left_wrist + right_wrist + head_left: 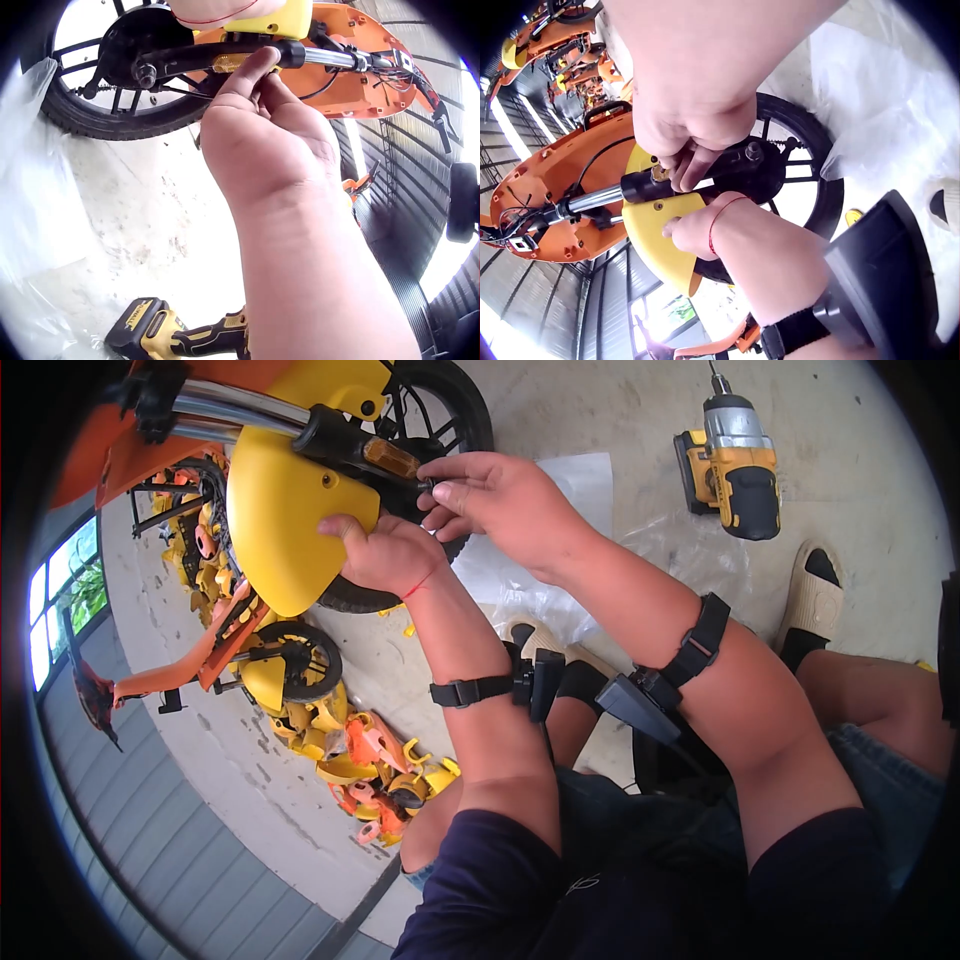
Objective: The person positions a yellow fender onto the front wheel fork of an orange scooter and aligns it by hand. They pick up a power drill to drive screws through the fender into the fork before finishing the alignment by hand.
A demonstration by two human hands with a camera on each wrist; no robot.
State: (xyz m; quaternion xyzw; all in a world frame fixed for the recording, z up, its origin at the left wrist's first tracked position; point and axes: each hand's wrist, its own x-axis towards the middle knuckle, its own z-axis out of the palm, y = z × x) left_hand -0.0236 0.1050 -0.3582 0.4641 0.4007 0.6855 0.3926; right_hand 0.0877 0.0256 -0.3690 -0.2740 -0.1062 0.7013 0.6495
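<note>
My left hand (385, 555), with a red string at its wrist, grips the edge of a yellow front fender (290, 530). Its thumb lies on the outer face, and the other fingers are hidden behind the edge. Above it, my right hand (500, 505) pinches a small dark screw-like piece (428, 484) between thumb and index finger. These fingertips are right at the end of the amber reflector (390, 458) on the black fork leg (639, 187). A dark screw (658, 206) sits in the fender. The spoked front wheel (124, 75) stands right beside both hands.
A yellow and black cordless impact driver (745, 470) stands on the floor at the right. Clear plastic sheeting (660, 570) lies near the wheel. Orange body panels (592, 169) adjoin the fork. Yellow and orange parts (375, 760) are heaped along the left, beside another bike (290, 660).
</note>
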